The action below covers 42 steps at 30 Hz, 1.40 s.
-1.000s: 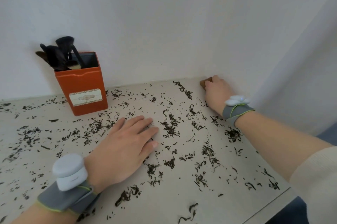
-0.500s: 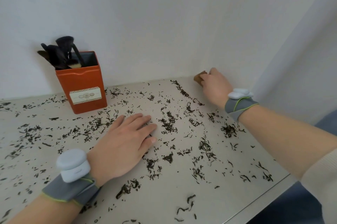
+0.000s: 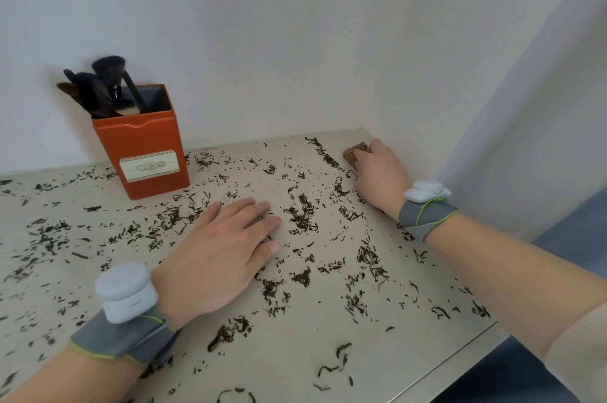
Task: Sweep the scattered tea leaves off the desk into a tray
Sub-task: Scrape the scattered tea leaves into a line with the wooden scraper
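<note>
Dark tea leaves (image 3: 300,217) lie scattered over most of the pale desk (image 3: 312,353). My left hand (image 3: 218,253) rests flat on the desk near the middle, fingers straight and together, over some leaves. At the desk's far right corner against the wall, my right hand (image 3: 381,172) grips a small brown wooden object (image 3: 353,153), most of which is hidden under the fingers. A ridge of leaves (image 3: 323,153) runs just left of that object. No tray is in view.
An orange tin (image 3: 143,148) holding several dark brushes (image 3: 101,87) stands at the back left against the white wall. The desk's front right edge (image 3: 460,360) runs diagonally, with blue floor beyond. A white wall closes the right side.
My right hand has slid the brown object a little to the left along the back of the desk, pushing leaves into a line. My left hand stays flat in place.
</note>
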Motion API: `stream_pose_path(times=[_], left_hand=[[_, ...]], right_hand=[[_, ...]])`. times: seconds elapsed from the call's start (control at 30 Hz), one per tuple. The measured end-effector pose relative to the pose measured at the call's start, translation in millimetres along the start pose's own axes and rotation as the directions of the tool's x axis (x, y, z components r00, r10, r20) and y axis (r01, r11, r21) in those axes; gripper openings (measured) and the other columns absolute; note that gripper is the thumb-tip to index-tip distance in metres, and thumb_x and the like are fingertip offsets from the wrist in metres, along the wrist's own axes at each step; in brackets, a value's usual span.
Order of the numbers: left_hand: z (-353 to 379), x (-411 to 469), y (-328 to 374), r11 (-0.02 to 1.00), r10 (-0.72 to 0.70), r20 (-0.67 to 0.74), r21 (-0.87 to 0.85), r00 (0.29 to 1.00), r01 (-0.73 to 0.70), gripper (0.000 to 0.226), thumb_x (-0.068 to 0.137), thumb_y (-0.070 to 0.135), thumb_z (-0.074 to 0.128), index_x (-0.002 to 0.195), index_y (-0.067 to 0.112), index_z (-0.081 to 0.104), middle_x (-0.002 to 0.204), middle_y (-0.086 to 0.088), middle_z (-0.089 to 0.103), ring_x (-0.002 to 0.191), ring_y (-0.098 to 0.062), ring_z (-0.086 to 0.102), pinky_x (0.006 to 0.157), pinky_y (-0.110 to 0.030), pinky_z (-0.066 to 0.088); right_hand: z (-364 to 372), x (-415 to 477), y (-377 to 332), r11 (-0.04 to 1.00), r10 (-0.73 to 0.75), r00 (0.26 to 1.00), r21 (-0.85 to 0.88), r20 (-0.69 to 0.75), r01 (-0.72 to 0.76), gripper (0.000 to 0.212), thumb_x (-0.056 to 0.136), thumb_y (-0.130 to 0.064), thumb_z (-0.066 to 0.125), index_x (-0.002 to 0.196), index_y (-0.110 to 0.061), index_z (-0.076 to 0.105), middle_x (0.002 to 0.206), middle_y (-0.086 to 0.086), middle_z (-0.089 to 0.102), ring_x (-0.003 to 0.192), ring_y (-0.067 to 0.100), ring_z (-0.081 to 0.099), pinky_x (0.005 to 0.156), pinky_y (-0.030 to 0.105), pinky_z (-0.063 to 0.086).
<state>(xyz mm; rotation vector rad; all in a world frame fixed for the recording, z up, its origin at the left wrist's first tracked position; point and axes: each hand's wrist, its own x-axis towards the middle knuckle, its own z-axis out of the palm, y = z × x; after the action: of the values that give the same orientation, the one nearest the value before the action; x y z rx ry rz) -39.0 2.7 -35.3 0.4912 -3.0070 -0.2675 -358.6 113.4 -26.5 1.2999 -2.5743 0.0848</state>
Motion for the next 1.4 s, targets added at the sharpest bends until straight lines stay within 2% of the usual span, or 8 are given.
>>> stream_pose_path(times=[0.27,0.4,0.6,0.73,0.83,1.03,1.17,1.4], left_hand=[[-2.0,-1.4,1.2,1.0,-0.008,0.016,0.009,1.0,0.008,0.063,0.101,0.063,0.01,0.158,0.043,0.026,0.168,0.018,0.019,0.157,-0.008,0.006,0.129,-0.046,0.009],[-2.2,-1.3,1.1,1.0,-0.006,0.029,0.007,1.0,0.006,0.065,0.1,0.064,0.008,0.159,0.043,0.024,0.17,0.018,0.015,0.158,-0.008,0.003,0.129,-0.046,0.006],[-1.9,-0.7,0.4,1.0,-0.004,0.041,0.008,0.999,0.004,0.064,0.101,0.064,0.01,0.16,0.042,0.021,0.17,0.017,0.012,0.158,-0.008,0.001,0.129,-0.046,0.004],[-1.3,-0.7,0.5,1.0,-0.002,0.044,-0.002,0.999,0.002,0.064,0.101,0.064,0.011,0.16,0.041,0.023,0.17,0.016,0.013,0.158,-0.009,0.002,0.129,-0.047,0.005],[-0.8,-1.1,0.7,1.0,-0.003,0.045,-0.005,0.999,0.003,0.066,0.1,0.065,0.01,0.16,0.041,0.023,0.17,0.016,0.013,0.158,-0.009,0.002,0.129,-0.049,0.005],[0.0,-0.2,-0.7,1.0,0.002,0.031,0.004,1.0,-0.002,0.066,0.1,0.065,0.009,0.16,0.041,0.023,0.17,0.016,0.014,0.158,-0.009,0.003,0.129,-0.048,0.006],[0.7,0.0,-2.0,1.0,-0.001,0.037,-0.007,0.999,0.001,0.067,0.099,0.066,0.009,0.16,0.042,0.024,0.17,0.017,0.014,0.158,-0.009,0.003,0.129,-0.048,0.006],[0.3,0.8,-2.3,1.0,-0.004,0.048,-0.001,0.999,0.004,0.065,0.1,0.066,0.009,0.16,0.044,0.021,0.17,0.018,0.011,0.158,-0.008,0.001,0.129,-0.047,0.005]], right_hand=[[-28.7,0.0,-8.3,0.993,-0.112,0.994,0.026,0.014,0.111,0.024,0.103,-0.015,0.045,0.113,-0.008,0.066,0.101,0.009,0.048,0.083,0.028,0.052,0.076,0.045,0.052],[-43.1,5.0,27.0,0.998,-0.044,0.998,-0.043,-0.037,0.043,0.024,0.1,-0.013,0.048,0.113,-0.008,0.068,0.1,0.011,0.048,0.082,0.031,0.052,0.072,0.041,0.049],[-20.3,-20.3,57.0,0.991,0.072,0.997,-0.114,0.04,-0.067,0.014,0.097,-0.011,0.049,0.103,-0.008,0.061,0.094,0.008,0.04,0.081,0.03,0.05,0.062,0.034,0.035],[-8.8,-30.4,39.7,0.993,0.11,0.994,-0.053,0.012,-0.11,0.012,0.096,-0.011,0.049,0.099,-0.003,0.059,0.093,0.011,0.041,0.078,0.031,0.048,0.065,0.039,0.044],[-9.4,-34.1,15.0,0.997,0.08,0.997,0.008,0.002,-0.08,0.012,0.096,-0.011,0.049,0.101,-0.006,0.059,0.097,0.011,0.043,0.081,0.031,0.047,0.068,0.041,0.048],[-19.4,-37.1,-17.2,0.998,-0.056,0.998,0.025,0.035,0.055,0.017,0.1,-0.012,0.048,0.109,-0.007,0.061,0.097,0.008,0.042,0.078,0.027,0.046,0.064,0.036,0.042],[-40.5,-27.8,3.7,0.999,-0.028,0.999,0.029,0.033,0.027,0.028,0.105,-0.02,0.043,0.123,-0.01,0.063,0.104,0.011,0.047,0.082,0.03,0.054,0.076,0.044,0.052],[-41.4,-36.8,57.7,0.995,0.055,0.998,-0.076,-0.017,-0.056,0.023,0.101,-0.018,0.046,0.115,-0.009,0.063,0.098,0.009,0.043,0.079,0.029,0.048,0.066,0.038,0.047]])
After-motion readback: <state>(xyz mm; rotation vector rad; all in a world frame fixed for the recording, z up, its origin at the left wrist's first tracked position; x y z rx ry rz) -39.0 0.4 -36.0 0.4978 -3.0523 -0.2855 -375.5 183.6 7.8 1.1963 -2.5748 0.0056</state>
